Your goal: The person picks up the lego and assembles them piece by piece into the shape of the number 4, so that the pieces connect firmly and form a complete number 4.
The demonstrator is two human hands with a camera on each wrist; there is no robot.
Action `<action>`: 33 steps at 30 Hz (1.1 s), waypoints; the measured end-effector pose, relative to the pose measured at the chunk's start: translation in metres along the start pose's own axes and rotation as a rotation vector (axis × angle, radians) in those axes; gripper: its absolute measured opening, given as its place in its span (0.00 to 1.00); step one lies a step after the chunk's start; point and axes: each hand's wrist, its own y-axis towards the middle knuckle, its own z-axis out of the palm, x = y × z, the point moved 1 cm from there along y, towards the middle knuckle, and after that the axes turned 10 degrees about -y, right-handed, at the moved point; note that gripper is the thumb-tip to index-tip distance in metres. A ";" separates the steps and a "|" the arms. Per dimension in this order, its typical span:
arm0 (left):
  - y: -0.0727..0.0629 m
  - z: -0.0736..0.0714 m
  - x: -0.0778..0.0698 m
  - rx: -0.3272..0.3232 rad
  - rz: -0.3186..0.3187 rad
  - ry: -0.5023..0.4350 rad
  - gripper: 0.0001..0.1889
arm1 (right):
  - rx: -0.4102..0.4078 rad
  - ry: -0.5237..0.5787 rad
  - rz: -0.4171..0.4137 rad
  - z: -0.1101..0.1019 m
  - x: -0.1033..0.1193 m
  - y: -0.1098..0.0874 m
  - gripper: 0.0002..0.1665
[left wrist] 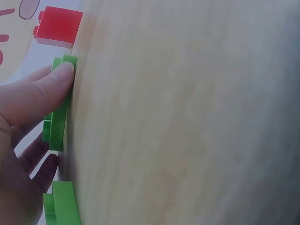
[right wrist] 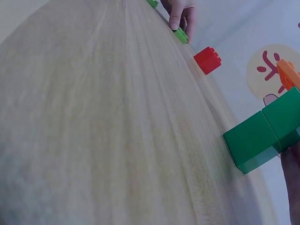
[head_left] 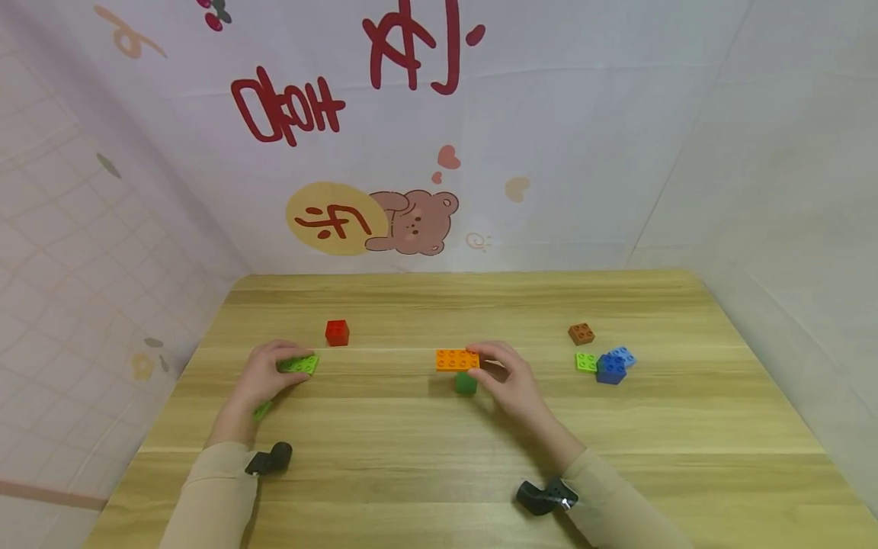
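Note:
My left hand [head_left: 263,375] pinches a flat light green building brick [head_left: 305,365] low over the table, with the thumb [left wrist: 58,79] along its near side. Another light green brick [head_left: 263,410] lies by that wrist. My right hand [head_left: 509,379] grips the right end of a flat orange brick [head_left: 453,359], studs up. Beneath the orange brick is a dark green stack [right wrist: 251,143] of two bricks, mostly hidden from above. A red brick [head_left: 337,333] stands beyond the left hand.
To the right on the wooden table [head_left: 384,473] lie a brown brick [head_left: 581,333], a small light green brick [head_left: 586,362], a dark blue brick [head_left: 610,369] and a light blue brick [head_left: 623,355]. A printed cloth [head_left: 562,137] hangs behind the table's far edge.

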 end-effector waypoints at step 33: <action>0.004 0.028 -0.051 0.057 0.049 -0.018 0.21 | 0.004 0.017 -0.010 0.001 -0.005 -0.002 0.19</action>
